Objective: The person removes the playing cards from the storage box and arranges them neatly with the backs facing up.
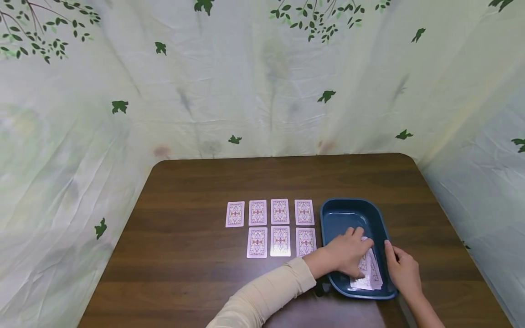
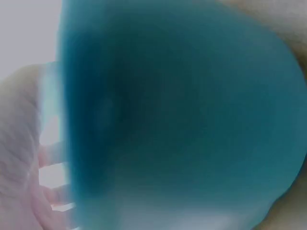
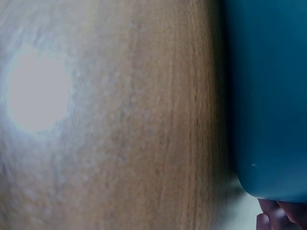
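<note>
A blue tray [image 1: 352, 206] stands at the right of the table, with a loose pile of patterned playing cards [image 1: 375, 275] in its near part. My left hand [image 1: 348, 253] reaches inside and holds a playing card at the pile, thumb at the near end and fingers toward the far end. Part of the pile is hidden under this hand. My right hand [image 1: 404, 271] grips the tray's right rim, thumb on top. In the left wrist view, the blurred tray wall [image 2: 182, 110] covers most of the picture. Fingers [image 3: 276, 213] show beyond the tray in the right wrist view.
Left of the tray, several playing cards [image 1: 257, 212] lie face down in two rows on the brown wooden table [image 1: 184, 269]. The tray hides a corner of none of the far row. A leaf-printed curtain [image 1: 246, 91] hangs behind the table.
</note>
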`<state>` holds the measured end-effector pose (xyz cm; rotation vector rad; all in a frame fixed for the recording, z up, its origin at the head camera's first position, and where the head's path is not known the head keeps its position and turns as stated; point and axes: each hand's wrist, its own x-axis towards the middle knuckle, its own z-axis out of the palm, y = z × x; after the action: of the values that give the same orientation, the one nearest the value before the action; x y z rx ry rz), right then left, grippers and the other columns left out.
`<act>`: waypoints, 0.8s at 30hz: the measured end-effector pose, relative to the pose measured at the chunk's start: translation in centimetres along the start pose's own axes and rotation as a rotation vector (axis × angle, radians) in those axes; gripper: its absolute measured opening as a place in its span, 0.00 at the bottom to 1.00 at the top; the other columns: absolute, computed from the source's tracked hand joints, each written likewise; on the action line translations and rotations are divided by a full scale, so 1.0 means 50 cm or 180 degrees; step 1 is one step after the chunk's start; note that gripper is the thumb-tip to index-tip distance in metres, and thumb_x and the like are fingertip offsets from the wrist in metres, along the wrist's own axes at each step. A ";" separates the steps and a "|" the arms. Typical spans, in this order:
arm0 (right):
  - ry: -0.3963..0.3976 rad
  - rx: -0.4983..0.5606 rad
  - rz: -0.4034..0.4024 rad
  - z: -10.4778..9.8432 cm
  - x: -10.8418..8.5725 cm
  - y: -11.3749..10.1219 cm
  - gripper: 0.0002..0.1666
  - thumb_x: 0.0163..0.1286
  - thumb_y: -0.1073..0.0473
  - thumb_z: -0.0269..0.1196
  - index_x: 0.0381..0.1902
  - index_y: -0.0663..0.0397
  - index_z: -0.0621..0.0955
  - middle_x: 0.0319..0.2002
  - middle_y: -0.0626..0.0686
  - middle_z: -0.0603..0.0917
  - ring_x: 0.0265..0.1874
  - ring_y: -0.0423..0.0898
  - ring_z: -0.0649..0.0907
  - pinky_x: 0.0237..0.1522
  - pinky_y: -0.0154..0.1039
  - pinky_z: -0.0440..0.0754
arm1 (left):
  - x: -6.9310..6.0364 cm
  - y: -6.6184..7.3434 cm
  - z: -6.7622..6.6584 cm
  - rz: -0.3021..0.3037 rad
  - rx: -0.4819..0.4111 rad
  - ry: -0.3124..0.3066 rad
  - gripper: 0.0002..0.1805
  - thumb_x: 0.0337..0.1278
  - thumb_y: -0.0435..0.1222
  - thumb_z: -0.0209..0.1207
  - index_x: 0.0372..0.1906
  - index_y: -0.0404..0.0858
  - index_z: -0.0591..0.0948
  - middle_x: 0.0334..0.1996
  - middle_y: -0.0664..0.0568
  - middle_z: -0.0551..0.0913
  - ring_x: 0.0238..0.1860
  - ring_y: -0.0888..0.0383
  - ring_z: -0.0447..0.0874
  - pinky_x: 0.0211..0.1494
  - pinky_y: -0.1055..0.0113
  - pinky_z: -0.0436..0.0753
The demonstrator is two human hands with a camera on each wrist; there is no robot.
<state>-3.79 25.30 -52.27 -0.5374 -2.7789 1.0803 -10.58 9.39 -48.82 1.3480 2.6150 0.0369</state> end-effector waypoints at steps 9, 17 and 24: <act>0.0066 0.0013 -0.0004 0.000 -0.001 -0.003 0.32 0.72 0.45 0.44 0.45 0.71 0.79 0.37 0.69 0.80 0.33 0.62 0.77 0.32 0.53 0.73 | -0.028 -0.044 -0.046 0.0054 0.0063 0.0095 0.42 0.37 0.61 0.64 0.62 0.52 0.69 0.59 0.51 0.64 0.54 0.58 0.62 0.48 0.68 0.75; 0.0029 -0.0033 0.0041 0.002 -0.003 -0.004 0.33 0.72 0.44 0.43 0.44 0.70 0.79 0.34 0.66 0.80 0.30 0.57 0.76 0.29 0.48 0.71 | -0.061 -0.072 -0.050 0.0130 -0.0116 0.0266 0.41 0.38 0.61 0.63 0.62 0.52 0.69 0.58 0.52 0.65 0.52 0.60 0.61 0.48 0.72 0.73; 0.0037 0.0000 0.0090 -0.002 -0.002 -0.007 0.33 0.72 0.44 0.43 0.44 0.71 0.79 0.33 0.65 0.79 0.29 0.57 0.75 0.26 0.45 0.69 | -0.102 -0.111 -0.067 0.0164 -0.0357 0.0420 0.41 0.39 0.59 0.64 0.62 0.49 0.70 0.57 0.51 0.64 0.52 0.61 0.59 0.46 0.76 0.71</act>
<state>-3.76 25.07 -51.98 -0.5827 -2.7696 1.0792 -12.78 2.25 -45.32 1.4187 2.6386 0.2849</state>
